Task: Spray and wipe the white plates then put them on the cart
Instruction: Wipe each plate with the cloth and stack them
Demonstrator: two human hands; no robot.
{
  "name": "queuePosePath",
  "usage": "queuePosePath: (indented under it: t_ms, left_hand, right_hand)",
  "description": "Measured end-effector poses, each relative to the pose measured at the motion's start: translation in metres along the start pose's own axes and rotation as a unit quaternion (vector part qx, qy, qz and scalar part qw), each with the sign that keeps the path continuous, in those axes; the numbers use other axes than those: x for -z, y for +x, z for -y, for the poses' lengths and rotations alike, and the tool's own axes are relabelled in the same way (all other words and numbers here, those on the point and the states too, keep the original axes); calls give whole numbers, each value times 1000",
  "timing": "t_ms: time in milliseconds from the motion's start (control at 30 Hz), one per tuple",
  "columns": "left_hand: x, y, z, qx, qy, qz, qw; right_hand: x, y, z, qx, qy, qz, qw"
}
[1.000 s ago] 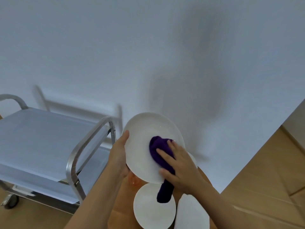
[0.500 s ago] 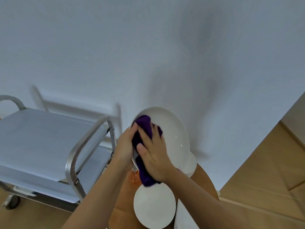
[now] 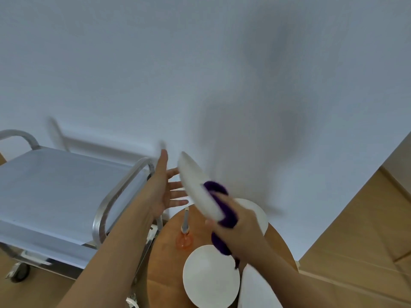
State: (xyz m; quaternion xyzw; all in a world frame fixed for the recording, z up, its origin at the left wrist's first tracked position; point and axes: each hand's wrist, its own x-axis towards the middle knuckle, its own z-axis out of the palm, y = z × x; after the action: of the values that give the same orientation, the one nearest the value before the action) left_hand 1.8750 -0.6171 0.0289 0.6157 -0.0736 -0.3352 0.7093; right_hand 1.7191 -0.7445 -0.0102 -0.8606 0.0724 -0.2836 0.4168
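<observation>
A white plate [image 3: 198,187] is held edge-on to the camera, tilted, its long axis running from upper left to lower right. It is gripped at its lower right end by the right hand [image 3: 240,227], whose fingers are curled round the rim together with a purple cloth [image 3: 220,210]; the cloth is pressed against the plate's far face and trails down below the hand. The left hand [image 3: 164,192] is seen with straight, spread fingers and nothing in it, palm turned toward the plate. Its fingertips lie just beside the plate's near face; contact cannot be confirmed because of motion blur.

The plate is carried above the wooden table [image 3: 169,258], on which a second plate [image 3: 211,276] lies flat near the front and a third plate [image 3: 255,212] is partly hidden behind the right hand. An orange spray bottle [image 3: 185,236] stands between the table's left edge and the second plate. A further white shape at the bottom right edge is not identified.

The cart [image 3: 66,187] lies to the left, its top shelf beyond the left hand. The left hand is judged the nearer to the cart, so a hand-over leftward seems likely. Whether wiping is finished cannot be told.
</observation>
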Motion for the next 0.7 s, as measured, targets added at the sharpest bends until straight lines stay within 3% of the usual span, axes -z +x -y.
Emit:
queuePosePath:
  t_ms: [67,133,167,267,333,433,533,633,700]
  left_hand:
    - [1,5,4,-5,67,-53,996]
    - [4,12,18,-26,151,-132,979]
    - [4,12,25,-33,147,-137,979]
    - [-4,9,46,-39,-86,-53,994]
    - [-10,9,45,-48,-187,-65,979]
    - [-11,10,38,-21,-195,-169,966]
    - [-11,9,33,-53,-92,-236,966]
    - [-8,5,30,-131,2,-241,962]
    - [-5,2,27,-215,72,-247,942]
  right_hand:
    - [12,10,4,-150,207,-16,967]
    - [24,18,4,-186,363,-18,913]
    - [27,21,4,-185,414,-17,891]
    - [25,21,4,-209,508,-18,835]
    - [22,20,-2,-219,527,-20,821]
    - [18,17,-14,-247,514,-31,821]
    - [12,13,-20,-320,445,-110,829]
    - [12,14,-33,-400,419,-243,778]
    - [18,17,-33,-408,354,-303,785]
